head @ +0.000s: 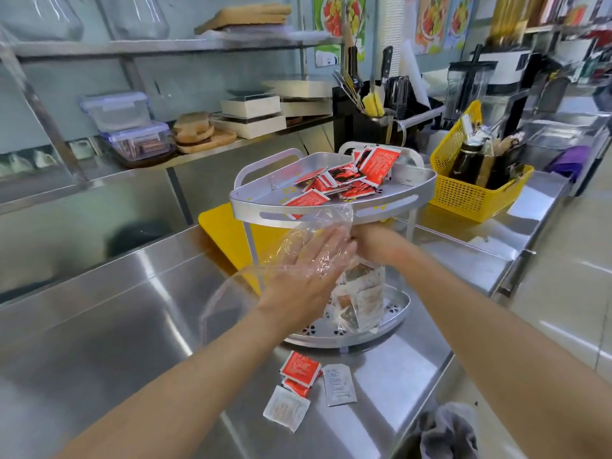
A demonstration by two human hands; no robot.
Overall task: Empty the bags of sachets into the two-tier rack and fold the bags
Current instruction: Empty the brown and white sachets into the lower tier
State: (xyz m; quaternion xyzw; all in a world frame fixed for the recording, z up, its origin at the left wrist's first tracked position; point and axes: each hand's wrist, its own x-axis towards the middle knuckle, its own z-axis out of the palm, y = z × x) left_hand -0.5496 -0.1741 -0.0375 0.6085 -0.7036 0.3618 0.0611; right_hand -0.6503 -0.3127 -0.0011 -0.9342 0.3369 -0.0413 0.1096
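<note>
My right hand [374, 241] grips the bag [281, 250] inside the rack [390, 207]; my flat left hand [304, 276] (fingers straight) should nudge the sachets [361, 296] out.

Two arms in shot, and both are bare: the left forearm [205, 352] uncovered from the wrist as far back as it shows, the right forearm [480, 303] just the same. The left grip [308, 260] is bare-fingered, the right grip [374, 240] bare too, its fingers mostly hidden from view.
</note>
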